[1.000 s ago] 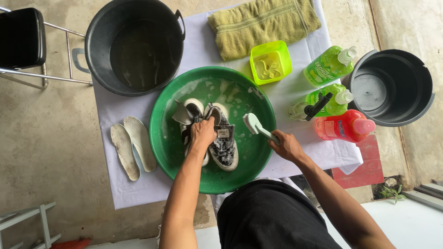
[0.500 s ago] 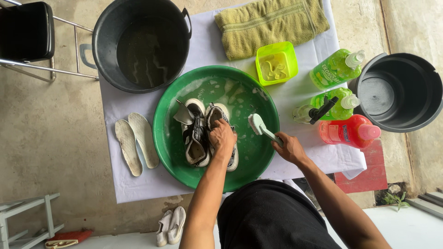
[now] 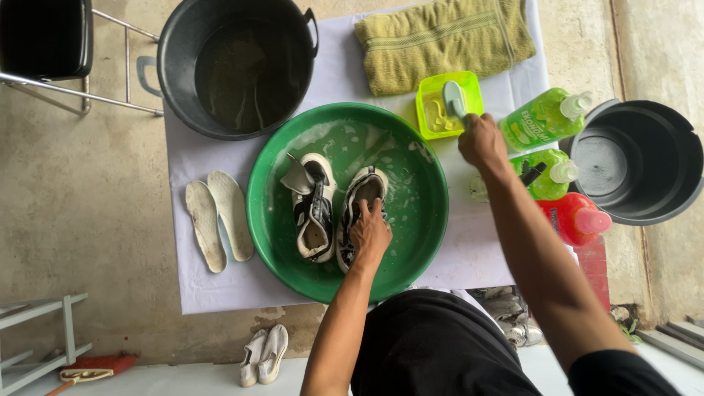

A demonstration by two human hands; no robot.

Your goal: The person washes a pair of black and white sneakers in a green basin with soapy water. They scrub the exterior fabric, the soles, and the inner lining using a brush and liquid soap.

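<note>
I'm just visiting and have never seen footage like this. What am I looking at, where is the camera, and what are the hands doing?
There is no machine here: a person wears a camera on the head, so you look straight down at their own two arms. The left hand presses on a shoe in a soapy green basin, beside a second shoe. The right hand holds a brush over a small green tub. On the white cloth there are also two insoles, a black bucket, a towel, and soap bottles. A second bucket stands at the right.
</note>
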